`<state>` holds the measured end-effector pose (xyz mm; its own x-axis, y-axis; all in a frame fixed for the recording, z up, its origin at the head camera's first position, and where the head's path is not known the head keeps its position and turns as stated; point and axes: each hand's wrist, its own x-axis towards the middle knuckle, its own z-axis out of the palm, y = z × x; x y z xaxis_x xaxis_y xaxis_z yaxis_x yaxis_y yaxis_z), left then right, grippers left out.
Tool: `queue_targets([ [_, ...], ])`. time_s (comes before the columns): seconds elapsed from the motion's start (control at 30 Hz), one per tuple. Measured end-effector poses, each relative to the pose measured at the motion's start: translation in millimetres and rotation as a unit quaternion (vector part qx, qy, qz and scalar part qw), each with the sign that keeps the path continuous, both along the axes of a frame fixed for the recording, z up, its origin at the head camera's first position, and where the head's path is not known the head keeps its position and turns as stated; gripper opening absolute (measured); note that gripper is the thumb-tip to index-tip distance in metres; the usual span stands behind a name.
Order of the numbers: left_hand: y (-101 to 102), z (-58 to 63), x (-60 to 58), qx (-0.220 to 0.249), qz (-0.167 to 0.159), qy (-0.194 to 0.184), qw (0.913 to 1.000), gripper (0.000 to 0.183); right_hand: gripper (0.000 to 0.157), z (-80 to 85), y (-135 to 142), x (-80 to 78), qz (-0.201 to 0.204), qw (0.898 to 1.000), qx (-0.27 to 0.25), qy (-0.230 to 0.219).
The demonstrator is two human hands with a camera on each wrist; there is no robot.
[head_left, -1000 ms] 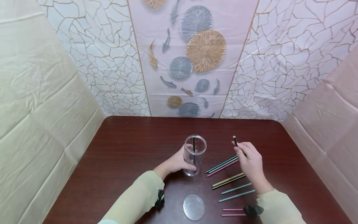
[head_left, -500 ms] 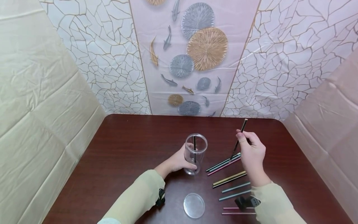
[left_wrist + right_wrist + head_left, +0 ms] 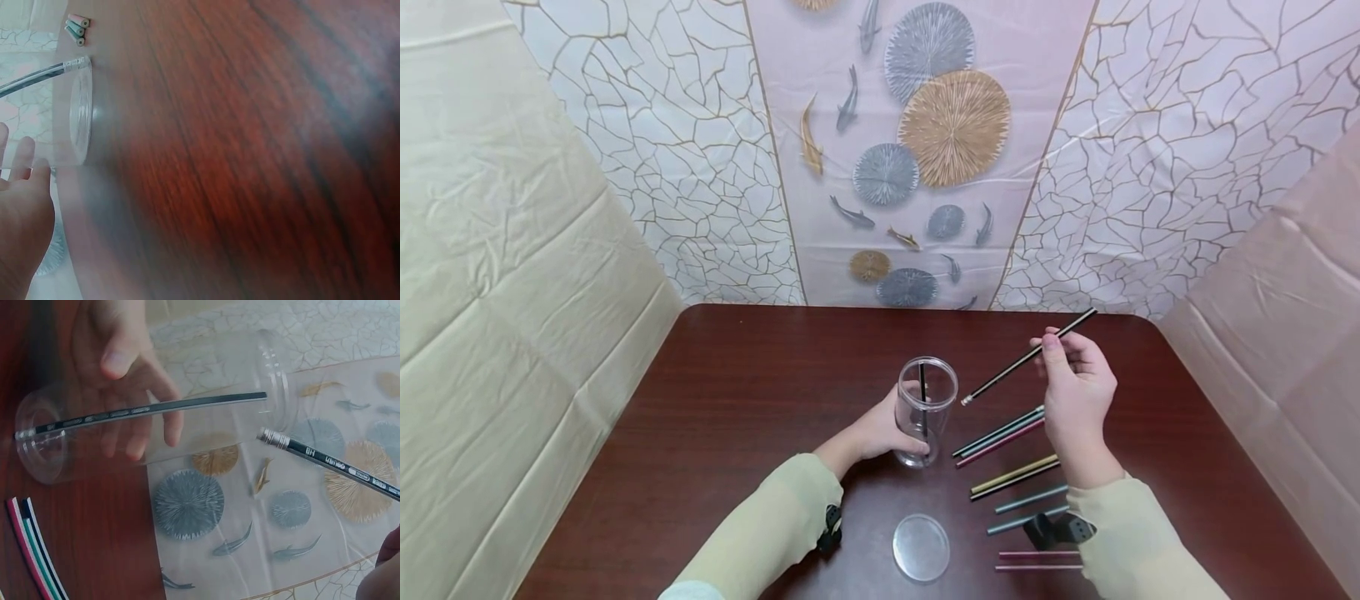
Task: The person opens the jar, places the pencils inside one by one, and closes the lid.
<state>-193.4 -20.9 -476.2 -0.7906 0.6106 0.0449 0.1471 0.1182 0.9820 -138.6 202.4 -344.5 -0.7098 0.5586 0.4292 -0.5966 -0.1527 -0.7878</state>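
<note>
In the head view my left hand (image 3: pixel 874 427) grips a clear plastic jar (image 3: pixel 942 414) that stands upright on the table with its mouth uncovered. One black pencil (image 3: pixel 923 408) stands inside it, its metal-banded end at the bottom, as the right wrist view shows. To the right, my right hand (image 3: pixel 1078 387) pinches another black pencil (image 3: pixel 1015 367) between thumb and fingers. That pencil slants in the air, its ferrule end (image 3: pixel 274 439) low and pointing left, close beside the jar but apart from it. Part of the right hand is cut off in the right wrist view.
Right of the jar lie several pencils in small groups: a pink pencil (image 3: pixel 1000 442) beside dark and green ones, a yellow pencil (image 3: pixel 1013 473) by a black one, teal pencils (image 3: pixel 1030 499), and pink pencils (image 3: pixel 1037 555). A clear round lid (image 3: pixel 921 547) lies near the front.
The black pencil in my right hand has turned from near upright to a slant, its ferrule end swinging left toward the jar. The right hand rose slightly; the left hand and jar kept their place.
</note>
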Motion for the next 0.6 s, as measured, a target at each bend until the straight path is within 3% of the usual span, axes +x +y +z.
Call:
queue_targets([
  [0.27,-1,-0.2,1.9,0.003,0.0,0.002,1.0,0.091,0.006,10.8,-6,-0.2,0.082,0.987,-0.115,0.077],
  [0.43,-1,1.1,2.1,0.001,0.0,0.003,1.0,0.09,0.006,17.9,-10,-1.2,0.095,0.981,-0.14,0.096],
  [0.6,-1,2.7,2.1,-0.001,0.0,0.006,1.0,0.088,0.006,19.1,-16,-3.1,0.103,0.982,-0.125,0.097],
])
